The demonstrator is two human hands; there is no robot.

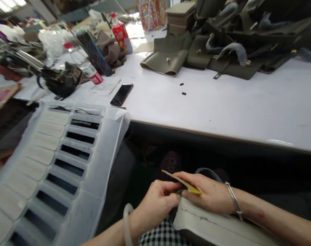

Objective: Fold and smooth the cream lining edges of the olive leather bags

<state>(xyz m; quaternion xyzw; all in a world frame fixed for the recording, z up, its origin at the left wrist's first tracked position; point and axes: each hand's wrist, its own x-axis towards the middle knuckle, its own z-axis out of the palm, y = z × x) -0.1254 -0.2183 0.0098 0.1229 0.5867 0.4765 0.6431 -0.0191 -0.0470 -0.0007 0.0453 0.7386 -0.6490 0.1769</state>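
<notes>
My left hand [159, 198] is closed in a pinch at the near corner of a pale-sided, dark-edged leather piece [217, 225] lying across my lap. A bit of dark olive material shows by its fingertips. My right hand [210, 193] rests on the far edge of the same piece, with a thin flat yellow-edged strip [188, 186] held between thumb and fingers. The fingertips of both hands nearly meet, and what lies between them is partly hidden.
A white table [247, 109] spans ahead, its edge above my lap. On it are a phone [122, 94], a clear bottle [90, 70], a red cola bottle [121, 34] and olive leather bag parts [168, 54]. A grey slatted plastic crate [94, 181] with pale flat pieces stands left.
</notes>
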